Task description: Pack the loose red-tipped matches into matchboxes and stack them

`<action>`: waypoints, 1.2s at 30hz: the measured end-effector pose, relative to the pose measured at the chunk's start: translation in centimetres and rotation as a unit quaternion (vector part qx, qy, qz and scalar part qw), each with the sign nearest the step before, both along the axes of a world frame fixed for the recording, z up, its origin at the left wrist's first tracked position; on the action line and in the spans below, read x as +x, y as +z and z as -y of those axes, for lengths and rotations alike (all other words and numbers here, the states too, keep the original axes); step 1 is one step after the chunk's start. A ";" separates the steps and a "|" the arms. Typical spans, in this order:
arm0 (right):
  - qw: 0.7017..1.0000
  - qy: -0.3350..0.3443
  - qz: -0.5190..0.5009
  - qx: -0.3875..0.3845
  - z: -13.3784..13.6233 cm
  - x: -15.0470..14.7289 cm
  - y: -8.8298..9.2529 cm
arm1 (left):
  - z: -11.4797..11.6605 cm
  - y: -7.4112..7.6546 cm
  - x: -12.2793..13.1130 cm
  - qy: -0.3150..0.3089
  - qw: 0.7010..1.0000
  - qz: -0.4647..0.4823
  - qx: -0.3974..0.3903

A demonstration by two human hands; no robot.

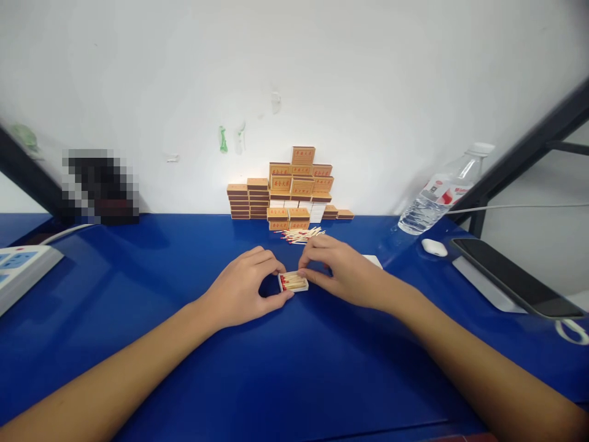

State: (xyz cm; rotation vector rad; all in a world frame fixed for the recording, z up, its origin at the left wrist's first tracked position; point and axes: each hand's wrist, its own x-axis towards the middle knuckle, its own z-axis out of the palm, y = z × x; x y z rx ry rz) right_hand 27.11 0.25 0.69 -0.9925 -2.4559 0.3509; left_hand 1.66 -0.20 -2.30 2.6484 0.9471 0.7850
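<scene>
A small white matchbox tray (301, 288) lies on the blue table, filled with red-tipped matches (291, 282). My left hand (246, 285) grips its left end, thumb at the near side and fingers at the far side. Over the tray's right end, my right hand (343, 270) has thumb and forefinger pinched close together at the matches. Whether a match is between those fingertips is too small to tell. Just beyond the hands, a loose pile of matches (301, 235) is spread on the table. A white piece (372, 261) shows partly behind my right wrist.
Several stacked matchboxes (302, 184) stand against the white wall, with white trays (316, 213) among them. To the right are a leaning water bottle (432, 196), a white earbud case (434, 247) and a propped phone (515, 276). A power strip (27, 276) sits at left.
</scene>
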 end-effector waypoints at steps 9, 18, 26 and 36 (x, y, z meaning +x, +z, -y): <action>0.965 -0.173 0.139 -0.137 -2.7 8.5 3.0 | 0.0 0.0 0.1 0.031 0.999 0.007 -0.017; 0.947 -0.290 0.135 -0.030 -4.4 9.3 1.2 | 0.1 0.0 0.1 0.035 0.999 0.021 -0.008; 0.911 -0.409 0.031 -0.039 -8.1 10.4 0.7 | 0.1 0.0 0.1 0.048 0.998 0.029 -0.015; 0.865 -0.475 -0.043 -0.155 -13.9 5.8 -0.3 | -0.1 -0.3 0.0 0.059 0.998 0.019 -0.012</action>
